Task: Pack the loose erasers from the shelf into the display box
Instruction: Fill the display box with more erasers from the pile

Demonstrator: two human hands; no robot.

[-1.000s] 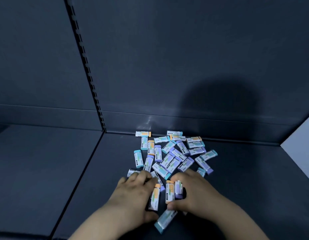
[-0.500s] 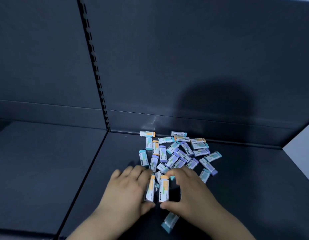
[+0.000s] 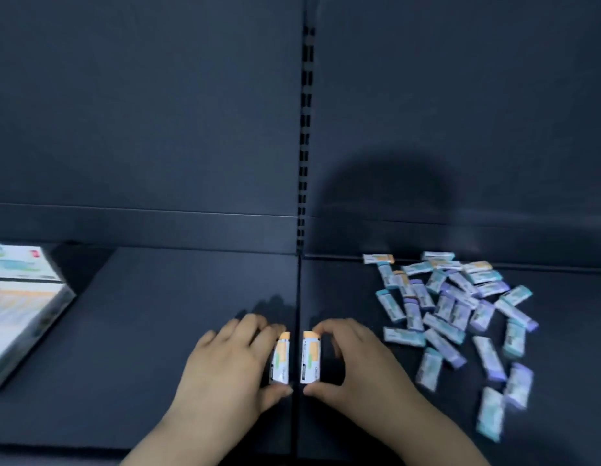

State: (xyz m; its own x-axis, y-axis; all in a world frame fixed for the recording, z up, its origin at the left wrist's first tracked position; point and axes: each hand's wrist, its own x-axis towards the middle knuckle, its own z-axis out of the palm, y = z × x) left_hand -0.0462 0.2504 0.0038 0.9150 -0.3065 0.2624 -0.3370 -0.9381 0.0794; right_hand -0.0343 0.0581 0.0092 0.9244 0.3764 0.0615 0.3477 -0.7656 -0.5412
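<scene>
Two orange-capped erasers are held side by side, one in each hand. The left eraser (image 3: 281,358) is pinched between thumb and curled fingers of the left hand (image 3: 232,364), and the right eraser (image 3: 311,356) is gripped likewise by the right hand (image 3: 359,364). They are kept just apart, either side of the seam (image 3: 297,297) in the dark shelf (image 3: 158,314). The pile of erasers (image 3: 454,304) (blue, purple and orange ends) is spread to the right. The display box (image 3: 20,307) is seen at the far left edge.

- Dark back panel (image 3: 141,112): matte, with a horizontal ridge low across it.
- Slotted upright (image 3: 304,129): vertical, at centre.
- Rounded shadow (image 3: 390,203): on the panel, right of the upright.
</scene>
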